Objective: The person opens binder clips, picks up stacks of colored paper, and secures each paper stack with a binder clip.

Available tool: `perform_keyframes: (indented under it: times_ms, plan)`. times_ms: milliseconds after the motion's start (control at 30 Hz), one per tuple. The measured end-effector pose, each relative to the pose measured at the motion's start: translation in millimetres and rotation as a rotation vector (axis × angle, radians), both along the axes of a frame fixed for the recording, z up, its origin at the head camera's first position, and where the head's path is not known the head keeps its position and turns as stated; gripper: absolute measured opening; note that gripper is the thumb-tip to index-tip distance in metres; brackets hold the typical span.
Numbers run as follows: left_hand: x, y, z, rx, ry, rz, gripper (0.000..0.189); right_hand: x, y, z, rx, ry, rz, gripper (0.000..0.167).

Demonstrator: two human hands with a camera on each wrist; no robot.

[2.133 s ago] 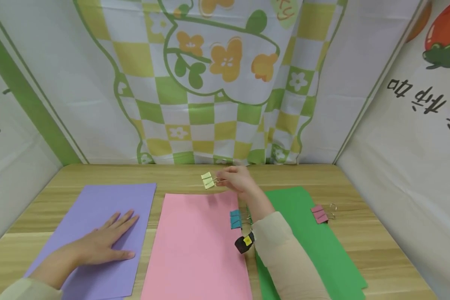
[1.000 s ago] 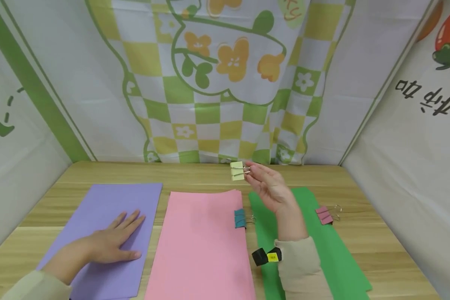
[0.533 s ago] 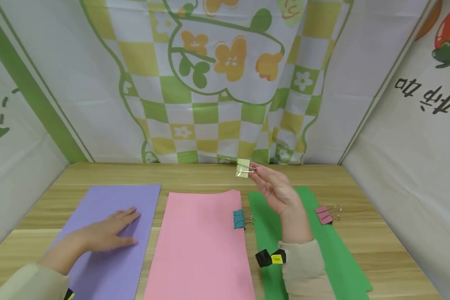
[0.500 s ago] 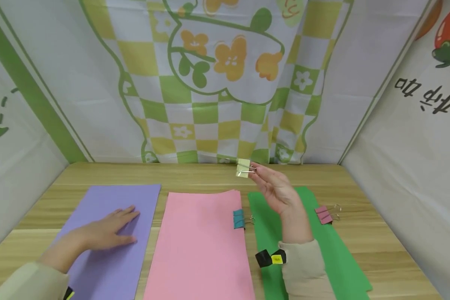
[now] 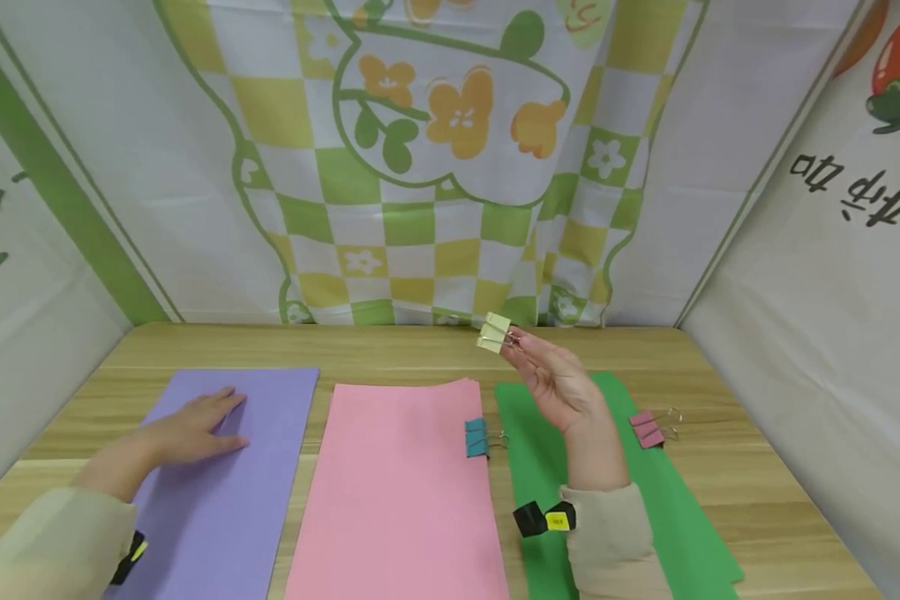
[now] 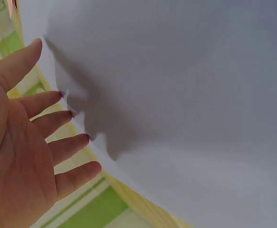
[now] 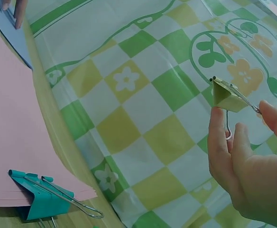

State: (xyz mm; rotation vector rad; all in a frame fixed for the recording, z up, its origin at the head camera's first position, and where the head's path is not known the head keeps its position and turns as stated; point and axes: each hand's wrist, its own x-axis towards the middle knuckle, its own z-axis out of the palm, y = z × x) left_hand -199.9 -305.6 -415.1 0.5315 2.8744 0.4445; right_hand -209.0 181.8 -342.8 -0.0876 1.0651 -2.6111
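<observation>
My left hand [image 5: 191, 429] rests its spread fingertips on the purple paper [image 5: 217, 517] at the left; the left wrist view shows its fingers [image 6: 53, 123] straight against the sheet. Raised over the back of the table, my right hand [image 5: 558, 387] holds a pale yellow binder clip [image 5: 494, 332] by its wire handles. In the right wrist view, thumb and fingers are at the handles of that clip [image 7: 227, 96], and nothing lies in its jaws.
Pink paper [image 5: 397, 492] lies in the middle with a teal binder clip [image 5: 477, 438] on its right edge. Green paper [image 5: 630, 467] is at the right, a pink binder clip [image 5: 647, 430] on its edge. A checkered cloth [image 5: 405, 225] hangs behind the wooden table [image 5: 375, 354].
My right hand has lifted the yellow binder clip and carried it to the right, then kept it nearly still. The left hand has slid up and left across the purple paper.
</observation>
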Motion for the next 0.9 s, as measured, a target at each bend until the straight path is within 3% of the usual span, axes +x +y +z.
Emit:
perform_keyframes:
  times_ms: [267, 400, 533, 667, 900]
  plan:
    - [-11.9, -11.3, -0.5, -0.019, 0.079, 0.006, 0.069, 0.2, 0.5, -2.1, -0.009, 0.008, -0.012, 0.024]
    - [-19.4, -17.5, -2.0, -0.011, 0.122, 0.004, 0.069, -1.1, 1.6, -2.6, 0.020, 0.064, 0.012, 0.046]
    - [-25.1, -23.0, -3.3, 0.002, 0.096, 0.043, 0.075, -2.1, 3.0, -1.5, 0.041, 0.100, 0.026, 0.057]
    - [-31.0, -29.1, -3.5, -0.006, 0.068, 0.090, 0.081, -0.8, 4.4, 0.7, -0.027, 0.089, 0.032, 0.057]
    - [-38.2, -42.3, -8.2, -0.022, 0.118, 0.109, 0.080, 3.0, 6.5, 3.3, -0.043, 0.094, 0.028, 0.059]
